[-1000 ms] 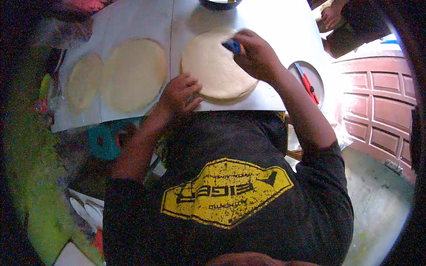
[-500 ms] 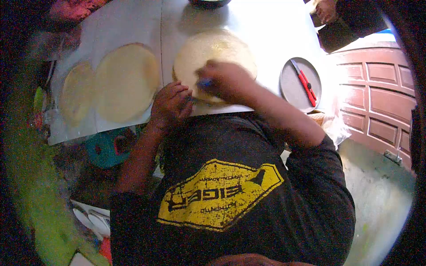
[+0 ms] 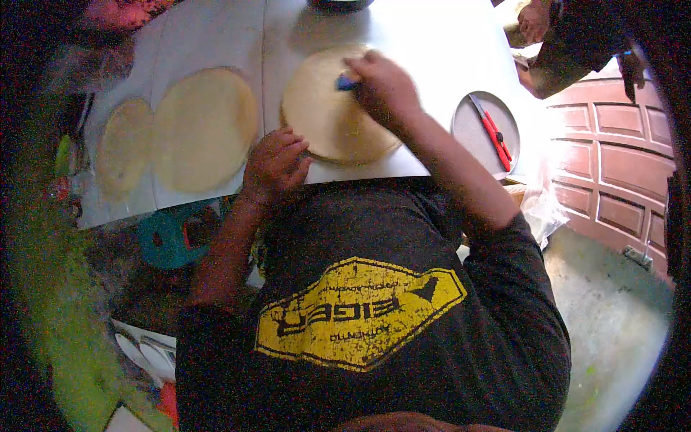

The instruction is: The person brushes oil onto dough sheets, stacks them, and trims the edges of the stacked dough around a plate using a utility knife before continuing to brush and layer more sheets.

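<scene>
A pale, flat round sheet (image 3: 335, 119) that looks like thin dough lies at the table's near edge, its rim looking layered. Over its upper right part is my right hand (image 3: 385, 86), closed around a small blue object (image 3: 347, 83), perhaps a tool's handle; its working end is hidden. My left hand (image 3: 277, 169) rests at the sheet's near left edge, its fingers curled and pressed together against the rim. Whether those fingers pinch the rim cannot be made out. To the left lie another large pale round sheet (image 3: 205, 133) and a narrower-looking one (image 3: 124, 151).
On the white table (image 3: 432, 43), a grey round plate (image 3: 468, 133) at the right bears a red-handled cutter (image 3: 497, 137). A dark bowl (image 3: 340, 4) stands at the far edge. Another person's hand (image 3: 533, 21) shows at upper right. A brown panelled door (image 3: 604, 151) is beyond.
My right hand has moved up and away across the sheet with the blue object, from its near edge to its upper right. The left hand stays at nearly the same place.
</scene>
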The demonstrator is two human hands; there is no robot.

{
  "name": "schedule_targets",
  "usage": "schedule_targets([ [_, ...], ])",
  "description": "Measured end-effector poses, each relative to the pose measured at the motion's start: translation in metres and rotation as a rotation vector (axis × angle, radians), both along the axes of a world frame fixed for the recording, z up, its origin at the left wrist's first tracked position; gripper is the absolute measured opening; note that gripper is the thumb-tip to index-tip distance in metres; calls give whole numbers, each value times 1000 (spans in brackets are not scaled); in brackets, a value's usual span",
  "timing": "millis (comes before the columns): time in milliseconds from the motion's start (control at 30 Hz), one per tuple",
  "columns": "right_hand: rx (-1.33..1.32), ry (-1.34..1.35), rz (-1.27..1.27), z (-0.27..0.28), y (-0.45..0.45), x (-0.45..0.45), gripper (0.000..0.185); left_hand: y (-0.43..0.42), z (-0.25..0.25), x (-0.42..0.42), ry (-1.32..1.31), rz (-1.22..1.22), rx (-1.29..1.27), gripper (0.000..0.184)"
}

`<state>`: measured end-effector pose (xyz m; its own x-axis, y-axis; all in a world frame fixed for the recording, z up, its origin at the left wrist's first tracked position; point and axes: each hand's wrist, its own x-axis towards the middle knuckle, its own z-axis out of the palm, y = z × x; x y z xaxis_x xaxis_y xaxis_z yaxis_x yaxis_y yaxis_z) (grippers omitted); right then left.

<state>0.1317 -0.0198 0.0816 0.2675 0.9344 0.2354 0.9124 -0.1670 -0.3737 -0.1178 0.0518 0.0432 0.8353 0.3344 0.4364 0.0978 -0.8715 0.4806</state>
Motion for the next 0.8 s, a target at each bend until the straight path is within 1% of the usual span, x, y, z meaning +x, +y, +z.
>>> schedule_targets([
  [33, -101, 6, 35, -18, 12, -11, 23, 6, -13, -1, 0, -6, 4, 28],
  [67, -92, -88, 211, -12, 11, -35, 25, 13, -32, -6, 127, 13, 22, 28],
  [133, -77, -90, 468, -11, 3, -64, 26, 16, -29, -12, 254, 35, 49, 28],
  [167, -31, 3, 563, -3, -1, -70, 26, 9, -5, -19, 148, 53, -307, 28],
  [233, 84, 316, 421, -21, -2, -40, 26, -7, 11, -41, 33, 76, -664, 28],
  [300, 180, 103, 183, -6, -4, -14, 23, -7, 11, -76, -7, 144, 52, 31],
  [333, 79, 65, 197, -10, -10, -12, 24, -2, 16, -84, -4, 150, 54, 31],
  [367, -21, 28, 209, -8, -15, -14, 25, 6, 28, -90, 12, 221, 158, 34],
  [400, -88, 49, 374, -4, -28, -20, 26, 12, 39, -95, 29, 293, 265, 37],
  [433, -154, 71, 547, 10, -45, -33, 26, 19, 48, -99, 39, 309, 269, 37],
  [467, -137, 125, 611, 21, -58, -40, 24, 27, 56, -103, 140, 319, 256, 38],
  [500, -314, 498, 497, 33, -61, -35, 23, 36, 60, -110, 244, 340, 240, 39],
  [533, -213, 580, 530, 24, -60, -20, 23, 42, 58, -117, 260, 381, 245, 39],
  [567, -114, 656, 570, 16, -60, -5, 23, 47, 52, -125, 275, 346, 243, 37],
  [600, -169, 365, 489, 25, -48, 16, 23, 51, 49, -133, 291, 306, 236, 36],
  [633, -173, 556, 101, 10, -41, 34, 24, 54, 52, -136, 305, 335, 235, 36],
  [667, -117, 885, -34, 19, -25, 39, 29, 57, 57, -132, 306, 282, 261, 34],
  [700, -100, 862, -100, 31, -21, 40, 30, 61, 60, -130, 306, 225, 284, 32],
  [767, 32, 387, 59, 27, -6, 36, 20, 68, 56, -131, 287, 213, 248, 32],
  [800, 14, 244, 125, 23, -1, 29, 17, 66, 54, -132, 265, 182, 212, 31],
])
